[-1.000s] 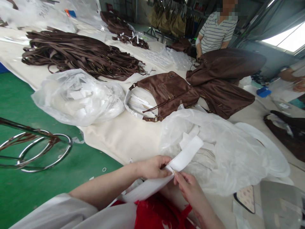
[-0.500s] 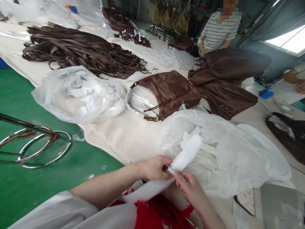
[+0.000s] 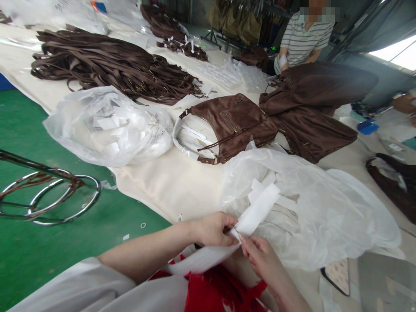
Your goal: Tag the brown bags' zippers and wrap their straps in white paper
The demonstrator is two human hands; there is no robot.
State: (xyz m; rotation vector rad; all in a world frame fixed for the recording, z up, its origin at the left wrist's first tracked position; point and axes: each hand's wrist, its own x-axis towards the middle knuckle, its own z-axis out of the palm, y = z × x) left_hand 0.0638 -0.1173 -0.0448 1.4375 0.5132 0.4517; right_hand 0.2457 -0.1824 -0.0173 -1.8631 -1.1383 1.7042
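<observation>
My left hand [image 3: 216, 228] is closed on a long white wrapping strip [image 3: 260, 206], thin and soft-looking. One end of the strip reaches up over a clear plastic bag [image 3: 331, 212]; the other hangs down across my lap. Close against the strip, my right hand [image 3: 258, 253] pinches with thumb and forefinger. A thin, tiny thing shows at those fingertips, too small to name. Farther up the table lies a brown handbag [image 3: 242, 123], its handle wrapped in white.
A heap of brown straps [image 3: 107, 65] lies at the back left, behind a plastic bag of white scraps [image 3: 110, 130]. More brown bags [image 3: 318, 125] are piled at right. A person in a striped shirt [image 3: 303, 41] stands across the table. Metal rings of a stand [image 3: 65, 199] are at left.
The view has shifted slightly. My left hand keeps its hold on the strip, while my right fingertips have drawn back a little from it.
</observation>
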